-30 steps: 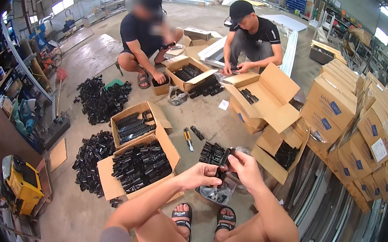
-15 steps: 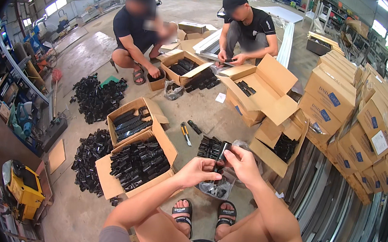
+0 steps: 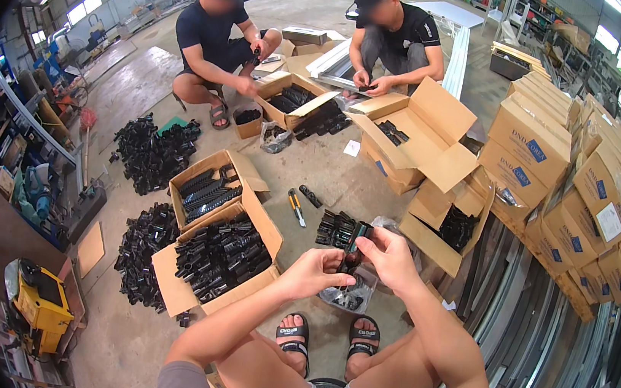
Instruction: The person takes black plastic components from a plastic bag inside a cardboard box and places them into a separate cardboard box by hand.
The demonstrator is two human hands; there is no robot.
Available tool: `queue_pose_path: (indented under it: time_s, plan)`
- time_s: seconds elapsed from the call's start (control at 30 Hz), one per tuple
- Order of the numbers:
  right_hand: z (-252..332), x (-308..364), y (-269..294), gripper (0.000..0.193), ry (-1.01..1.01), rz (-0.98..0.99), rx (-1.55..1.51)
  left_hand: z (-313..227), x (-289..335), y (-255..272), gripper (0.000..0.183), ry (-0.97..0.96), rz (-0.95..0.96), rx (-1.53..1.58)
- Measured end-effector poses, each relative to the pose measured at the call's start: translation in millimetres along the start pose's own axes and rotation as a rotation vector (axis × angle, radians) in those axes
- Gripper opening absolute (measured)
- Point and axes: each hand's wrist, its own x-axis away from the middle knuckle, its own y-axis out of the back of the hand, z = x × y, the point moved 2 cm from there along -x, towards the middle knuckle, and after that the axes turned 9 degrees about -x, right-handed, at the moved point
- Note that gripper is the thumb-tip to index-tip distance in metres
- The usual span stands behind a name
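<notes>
Between my two hands is a glossy black plastic part [image 3: 356,242], held upright. My left hand [image 3: 319,273] is closed around its lower end, and the fingers of my right hand [image 3: 386,258] grip the upper end. What exactly lies under the fingertips is hidden. Just beyond my hands, rows of similar black parts [image 3: 336,228] lie on the floor. Below them sits a clear plastic bag [image 3: 348,298] with small dark pieces inside. A utility knife [image 3: 297,206] with a yellow handle lies farther off, beside a single black part [image 3: 311,196].
Open cartons [image 3: 273,255] full of black parts stand at my left, next to loose heaps [image 3: 144,252]. Another open carton [image 3: 435,243] is at my right, near stacked boxes [image 3: 522,153] and long metal profiles [image 3: 515,348]. Two people [image 3: 216,45] crouch opposite, handling black parts.
My hands stay on the same part, with only a slight shift. The person at the far left has raised a hand from the small box and now holds a black part.
</notes>
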Motion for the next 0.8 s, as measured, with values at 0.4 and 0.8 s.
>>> queue_pose_path:
  time_s: [0.4,0.8]
  plan:
    - [8.4,1.6,-2.2,0.022,-0.135,-0.090,-0.083,-6.7,-1.4,-1.7,0.079,-0.013,-0.060,0.145]
    - [-127.5,-65.7,191.0,0.028,-0.425,-0.123,0.787,4.2,-4.2,33.1,0.083,0.091,-0.275,-0.978]
